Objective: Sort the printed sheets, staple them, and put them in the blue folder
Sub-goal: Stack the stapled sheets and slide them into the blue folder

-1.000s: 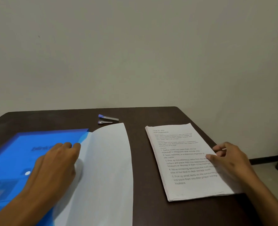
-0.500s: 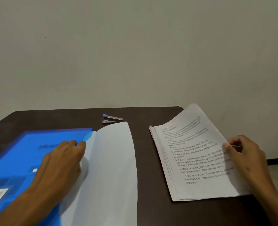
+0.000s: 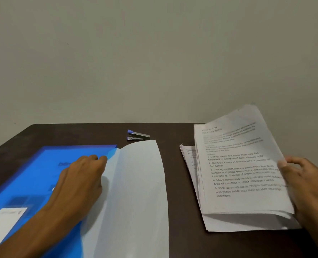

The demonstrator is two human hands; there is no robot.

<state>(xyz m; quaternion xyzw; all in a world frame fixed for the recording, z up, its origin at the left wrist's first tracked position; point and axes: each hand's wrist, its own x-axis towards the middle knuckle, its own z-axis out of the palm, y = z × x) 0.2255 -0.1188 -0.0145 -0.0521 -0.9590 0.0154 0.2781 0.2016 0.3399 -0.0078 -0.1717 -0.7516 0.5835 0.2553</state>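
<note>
A blue folder lies flat on the left of the dark table, with a white label at its near corner. My left hand rests palm down on it, fingers apart, at the edge of a curled blank white sheet that sticks out to the right. On the right lies a stack of printed sheets. My right hand grips the right edge of its upper part and holds that part raised and tilted, while lower sheets stay flat on the table.
A small stapler with a blue tip and a metal body lies at the back middle of the dark table, behind the blank sheet. A plain wall stands right behind the table. The table's right edge runs under my right hand.
My right hand has lifted the upper part of the printed stack higher off the table, from lying flat to steeply tilted. My left hand has stayed on the folder.
</note>
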